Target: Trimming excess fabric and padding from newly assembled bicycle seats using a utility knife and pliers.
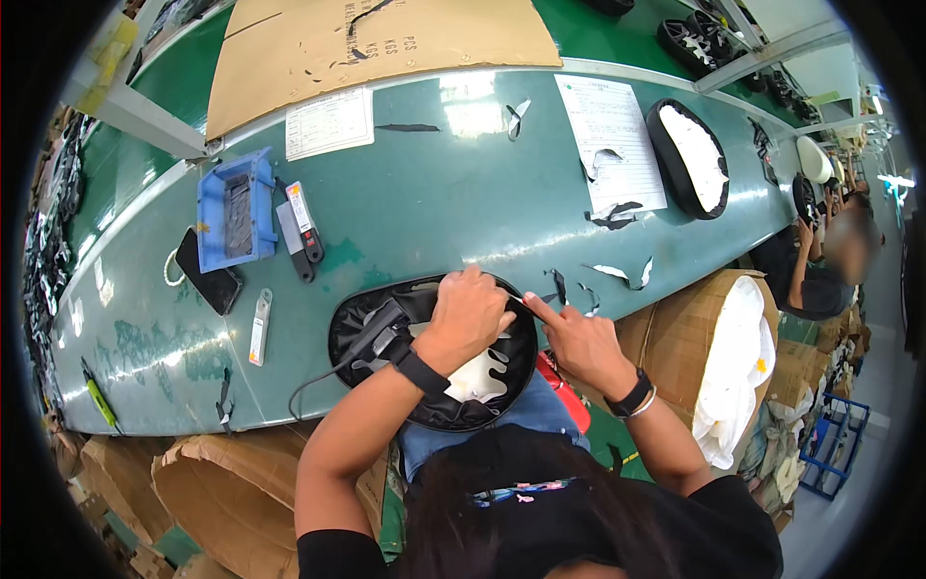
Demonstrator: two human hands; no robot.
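Cover (522,357), black, probably light and pliable, best held by its rim; left hand (465,311) grasps that rim, right hand (586,345) a slim tool (518,300).

Black oval shell (523,362), white scalloped piece (475,379) inside.
Open side up, overhanging near edge of bench (424,227); slim tool (515,298) at far-right rim.

Green worktable (415,217), bearing a blue rectangular plastic tray (263,198) with a black, flat rectangular phone (214,287) at its near-left corner; upper left, flat brown cardboard sheet (453,43); lower left, slim yellow-green tool (99,400).
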